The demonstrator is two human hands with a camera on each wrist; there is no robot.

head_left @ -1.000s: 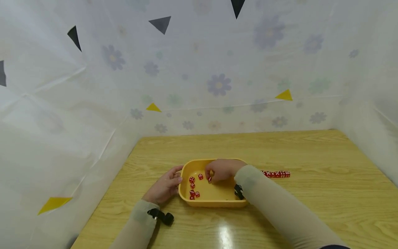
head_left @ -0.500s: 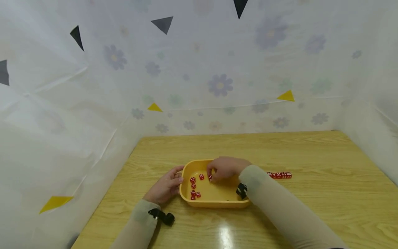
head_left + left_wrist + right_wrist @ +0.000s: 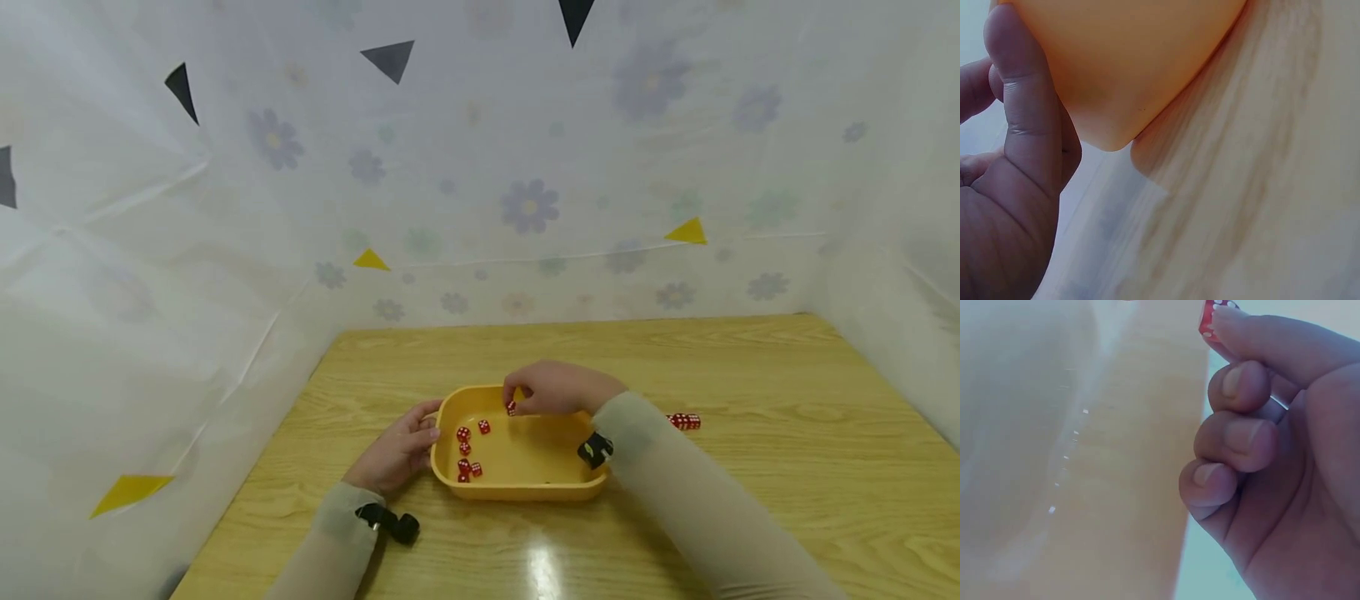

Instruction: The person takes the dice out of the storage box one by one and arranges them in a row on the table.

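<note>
A yellow tray (image 3: 517, 492) sits on the wooden table (image 3: 750, 500) with several red dice (image 3: 468, 450) lying in its left part. My right hand (image 3: 551, 389) hovers over the tray's far rim and pinches one red die (image 3: 511, 407) between thumb and fingertips; the die (image 3: 1213, 315) shows at the fingertips in the right wrist view, the other fingers curled. My left hand (image 3: 397, 450) rests against the tray's left wall, its thumb (image 3: 1025, 94) pressed on the yellow tray (image 3: 1141, 56) side.
A short row of red dice (image 3: 684, 422) lies on the table right of the tray, partly hidden behind my right sleeve. White flowered sheets (image 3: 525, 208) wall in the table at the back and both sides.
My right hand has lifted from the tray floor with a red die and moved up and slightly right toward the far rim. The left hand has stayed on the tray.
</note>
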